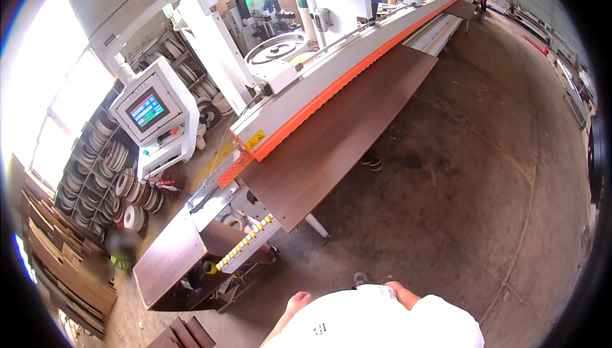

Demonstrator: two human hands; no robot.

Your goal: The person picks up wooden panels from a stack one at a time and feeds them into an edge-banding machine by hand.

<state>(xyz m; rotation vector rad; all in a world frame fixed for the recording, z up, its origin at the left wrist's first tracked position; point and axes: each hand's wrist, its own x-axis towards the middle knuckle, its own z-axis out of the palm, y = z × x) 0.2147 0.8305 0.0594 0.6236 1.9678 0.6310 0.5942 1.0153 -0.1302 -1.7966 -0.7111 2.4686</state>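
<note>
— Where are the hands?

— Low in the view, against the white shirt [376,322]. The left hand [298,301] shows only as a rounded knuckle at the shirt's edge, and the right hand [403,294] as a bit of wrist or forearm above it. The fingers of both are hidden, so I cannot tell whether they are apart, together or closed on anything. Nothing shows in either.

— And the board?

— The long dark brown panel [338,134] lies flat along the orange-edged feed rail [331,86] of the edge-banding machine [299,42], well ahead of the fingers and apart from them. Its near corner overhangs the machine's end, above the yellow rollers [245,241].

— How far along does it look?

— I judge the panel is loaded against the rail and no hand guides it. Whether its edge is already banded is too small to tell. A second brown panel [169,262] rests lower, ahead of the left fingers and off to their left, beside the control cabinet with its lit screen [147,111].
</note>
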